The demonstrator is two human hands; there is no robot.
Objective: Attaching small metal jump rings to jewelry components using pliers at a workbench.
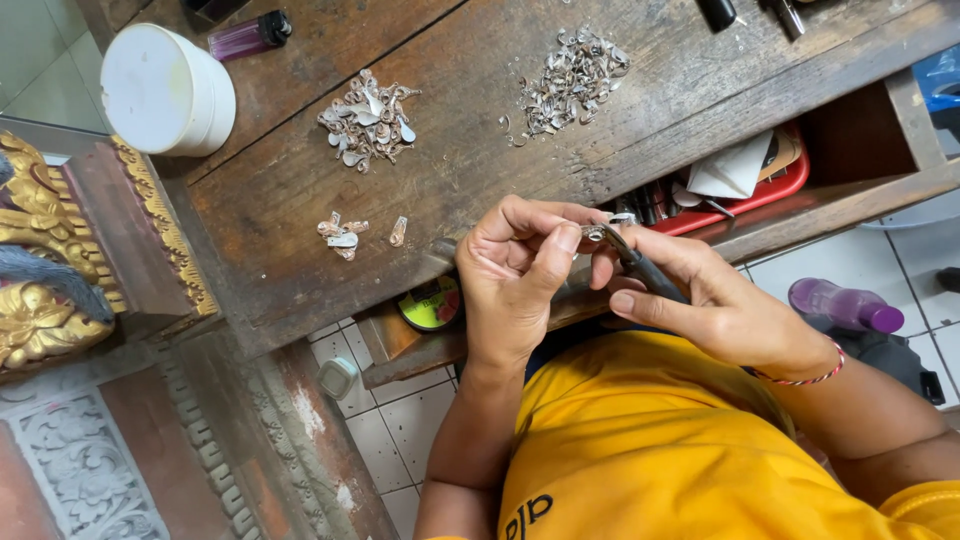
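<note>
left hand (515, 275) pinches a small metal piece (593, 233) over the counter (450, 150) edge | right hand (700, 295) grips dark-handled pliers (640, 268), tips on the piece | metal piles (368, 118) lie on counter, well apart

both hands meet in front of the chest, forearms bent upward from the elbows. the left hand (515, 275) is curled, thumb and forefinger pinched together at the tips. the right hand (700, 300) is closed in a grip, its thumb stretched along the side, fingertips touching the left's.
</note>
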